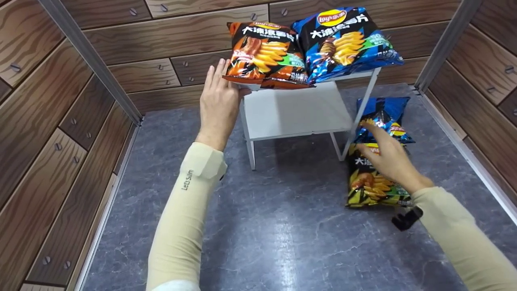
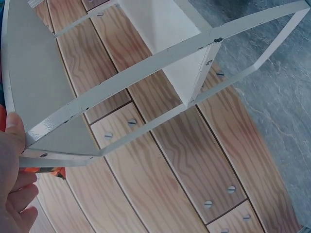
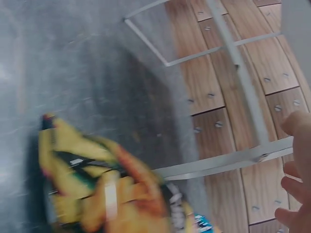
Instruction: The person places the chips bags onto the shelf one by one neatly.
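My left hand [image 1: 220, 101] lies along the left side of an orange and black bag of chips [image 1: 266, 54] on top of a white rack [image 1: 299, 109]. Its fingers reach forward nearly straight; in the left wrist view the thumb [image 2: 15, 130] touches the rack's corner by the bag. Beside that bag is a blue and black bag of chips [image 1: 343, 44]. My right hand [image 1: 389, 159] hovers with spread fingers and nothing in them, above a yellow and black bag of chips [image 1: 373, 190] on the floor. Another blue bag [image 1: 381, 113] lies behind it.
The rack has a lower white shelf and thin metal legs [image 1: 252, 155] on a grey marbled floor [image 1: 274, 226]. Wood-patterned walls [image 1: 48, 133] stand on the left, back and right, with metal strips [image 1: 97, 64] at the corners.
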A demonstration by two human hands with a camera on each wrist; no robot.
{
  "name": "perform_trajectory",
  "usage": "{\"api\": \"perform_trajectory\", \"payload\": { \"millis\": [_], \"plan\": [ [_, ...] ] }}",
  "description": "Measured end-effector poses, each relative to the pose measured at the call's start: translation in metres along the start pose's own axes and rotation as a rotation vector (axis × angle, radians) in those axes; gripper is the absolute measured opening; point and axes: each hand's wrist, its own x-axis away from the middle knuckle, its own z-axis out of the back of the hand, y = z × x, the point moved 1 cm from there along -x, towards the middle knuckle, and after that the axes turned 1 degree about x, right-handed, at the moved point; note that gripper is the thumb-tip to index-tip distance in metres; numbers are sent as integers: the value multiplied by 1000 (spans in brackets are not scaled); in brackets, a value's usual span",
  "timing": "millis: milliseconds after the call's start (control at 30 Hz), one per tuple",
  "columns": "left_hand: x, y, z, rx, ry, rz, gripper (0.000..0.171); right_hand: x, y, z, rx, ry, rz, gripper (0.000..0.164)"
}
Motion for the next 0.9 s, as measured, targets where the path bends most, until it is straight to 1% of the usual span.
{"api": "perform_trajectory", "payload": {
  "millis": [133,300,367,433,633,733,900],
  "plan": [
    [-1,1,0,-7,-13,0,65,22,8,-11,60,-62,6,65],
    [-2,2,0,2,-14,11,65,46,16,-27,180,-72,30,68],
    [-3,3,0,10,-16,14,65,54,19,-33,224,-75,36,73],
    [-3,3,0,18,-21,15,65,62,21,-37,253,-102,27,79],
    [-2,2,0,36,-16,22,64,75,25,-48,304,-208,-4,100],
    [-1,2,0,51,-17,26,65,79,29,-51,343,-223,12,108],
    [1,0,0,67,-30,40,67,85,35,-55,373,-238,61,116]
  ]
}}
